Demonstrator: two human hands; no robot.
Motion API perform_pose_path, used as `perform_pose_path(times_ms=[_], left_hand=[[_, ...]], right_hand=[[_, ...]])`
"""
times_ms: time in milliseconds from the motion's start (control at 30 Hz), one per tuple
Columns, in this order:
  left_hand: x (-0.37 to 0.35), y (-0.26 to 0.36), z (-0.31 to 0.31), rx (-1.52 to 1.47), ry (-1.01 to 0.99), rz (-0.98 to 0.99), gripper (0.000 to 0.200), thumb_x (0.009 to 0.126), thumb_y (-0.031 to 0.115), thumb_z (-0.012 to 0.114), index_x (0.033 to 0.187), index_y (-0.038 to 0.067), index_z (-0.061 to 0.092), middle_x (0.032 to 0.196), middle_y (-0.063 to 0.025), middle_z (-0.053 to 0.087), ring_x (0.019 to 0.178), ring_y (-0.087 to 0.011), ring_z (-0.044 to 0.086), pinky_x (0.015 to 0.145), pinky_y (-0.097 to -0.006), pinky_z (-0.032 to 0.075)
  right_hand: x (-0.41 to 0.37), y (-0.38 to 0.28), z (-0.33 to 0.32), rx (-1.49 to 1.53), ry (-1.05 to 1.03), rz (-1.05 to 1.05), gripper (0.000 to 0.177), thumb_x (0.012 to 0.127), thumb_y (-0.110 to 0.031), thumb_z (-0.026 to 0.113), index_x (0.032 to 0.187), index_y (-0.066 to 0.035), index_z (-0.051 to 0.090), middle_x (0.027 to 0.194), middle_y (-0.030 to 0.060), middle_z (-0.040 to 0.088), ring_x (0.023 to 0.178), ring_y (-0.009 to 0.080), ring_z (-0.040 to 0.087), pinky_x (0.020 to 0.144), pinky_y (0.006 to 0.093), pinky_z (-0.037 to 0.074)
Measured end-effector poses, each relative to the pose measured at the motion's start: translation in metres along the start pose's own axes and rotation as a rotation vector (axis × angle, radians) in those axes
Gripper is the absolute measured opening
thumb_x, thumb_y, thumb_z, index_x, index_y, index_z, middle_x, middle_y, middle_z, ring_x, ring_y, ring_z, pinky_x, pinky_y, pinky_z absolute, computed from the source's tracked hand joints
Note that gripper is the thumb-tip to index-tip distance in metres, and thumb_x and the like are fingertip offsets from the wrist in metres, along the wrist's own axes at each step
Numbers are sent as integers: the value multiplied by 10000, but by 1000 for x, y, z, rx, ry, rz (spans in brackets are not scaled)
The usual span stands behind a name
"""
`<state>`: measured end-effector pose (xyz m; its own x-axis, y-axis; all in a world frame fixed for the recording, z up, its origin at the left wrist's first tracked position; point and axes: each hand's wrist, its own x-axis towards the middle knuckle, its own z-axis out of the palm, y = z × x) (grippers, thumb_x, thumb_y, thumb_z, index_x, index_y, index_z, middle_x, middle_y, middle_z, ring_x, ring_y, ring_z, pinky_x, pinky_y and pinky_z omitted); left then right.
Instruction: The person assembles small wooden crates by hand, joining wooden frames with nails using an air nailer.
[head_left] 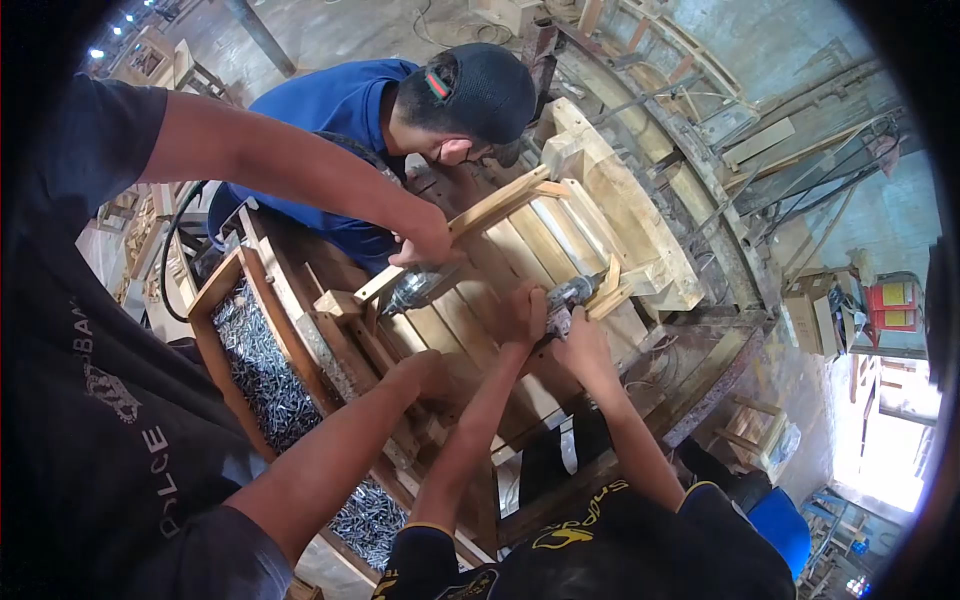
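Note:
Both of my hands meet at a grey power drill [572, 292] over the right part of a slatted wooden frame [545, 245]. My right hand [587, 348] is closed around the drill's body. Curled against its near side is my left hand [522, 312]; some of its fingers are hidden. The drill's front end points at small wooden corner pieces [607, 290] by the frame's thick end board [620, 215]. A long wooden bar [500, 205] crosses the slats beyond my hands.
On the left, a co-worker in a dark shirt [120, 400] holds another power tool [415, 288] over the frame. A second co-worker in blue [330, 95] leans in opposite. A wooden tray [200, 300] holds many loose metal fasteners [262, 355]. A black hose [168, 265] hangs behind.

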<state>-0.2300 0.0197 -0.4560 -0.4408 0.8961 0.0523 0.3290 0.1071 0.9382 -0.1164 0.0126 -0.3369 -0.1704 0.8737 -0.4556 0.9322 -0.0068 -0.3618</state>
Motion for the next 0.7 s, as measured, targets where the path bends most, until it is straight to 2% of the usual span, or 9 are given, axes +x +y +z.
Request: perform_pose_path(times_ms=[67, 267, 367, 467, 567, 600, 667, 700], left_hand=[[0, 3, -2, 31, -16, -22, 280, 855, 242, 434, 715, 48, 578, 711, -203, 584, 658, -393, 587, 616, -475, 450], [1, 25, -9, 128, -42, -129, 276, 871, 235, 422, 742, 46, 577, 767, -210, 597, 724, -378, 603, 643, -471, 454], [-3, -19, 5, 70, 80, 36, 245, 876, 212, 441, 833, 42, 613, 807, -207, 613, 716, -369, 603, 611, -458, 456], [-20, -1, -26, 208, 285, 18, 228, 877, 166, 455, 945, 44, 635, 816, -165, 640, 678, -305, 609, 570, -401, 461], [-58, 47, -72, -477, 118, -638, 205, 909, 133, 472, 994, 23, 624, 785, -95, 633, 624, -182, 564, 548, -315, 443], [-74, 65, -77, -516, 126, -688, 182, 930, 121, 470, 975, 18, 613, 794, -79, 609, 610, -145, 524, 539, -289, 426], [-89, 93, -74, -622, 144, -747, 158, 974, 98, 467, 938, 8, 592, 812, -45, 560, 583, -71, 445, 523, -236, 394], [-101, 93, -66, -733, 167, -798, 157, 976, 107, 477, 939, 0, 586, 817, -49, 563, 584, -77, 452, 525, -239, 398]], right_hand=[[0, 3, 4, 31, 4, -2, 555, 729, -178, 701, 1148, 48, 416, 1030, 338, 564, 973, 481, 586, 846, 515, 485], [5, 6, 3, 148, 1, 12, 426, 713, -170, 679, 1019, 51, 483, 910, 334, 590, 895, 497, 587, 782, 534, 476], [4, 18, 20, 84, 232, -133, 399, 699, -137, 666, 1013, 51, 507, 844, 311, 601, 736, 467, 618, 677, 503, 504], [-8, 21, -13, 396, -75, -134, 493, 697, -145, 673, 1113, 37, 479, 877, 276, 623, 868, 455, 612, 777, 534, 474], [-43, 24, -67, 880, -416, -2, 583, 673, -125, 679, 1195, 30, 474, 838, 247, 637, 852, 458, 613, 753, 531, 474], [-51, 36, -73, 806, -436, -31, 692, 660, -128, 710, 1281, 8, 437, 893, 241, 640, 888, 475, 599, 762, 494, 486], [-61, 44, -90, 457, -195, -322, 562, 658, -133, 737, 1138, 3, 477, 879, 234, 629, 821, 429, 625, 698, 439, 493], [-66, 48, -98, 276, -69, -471, 500, 657, -136, 751, 1066, 0, 497, 873, 231, 624, 787, 406, 638, 666, 411, 497]])
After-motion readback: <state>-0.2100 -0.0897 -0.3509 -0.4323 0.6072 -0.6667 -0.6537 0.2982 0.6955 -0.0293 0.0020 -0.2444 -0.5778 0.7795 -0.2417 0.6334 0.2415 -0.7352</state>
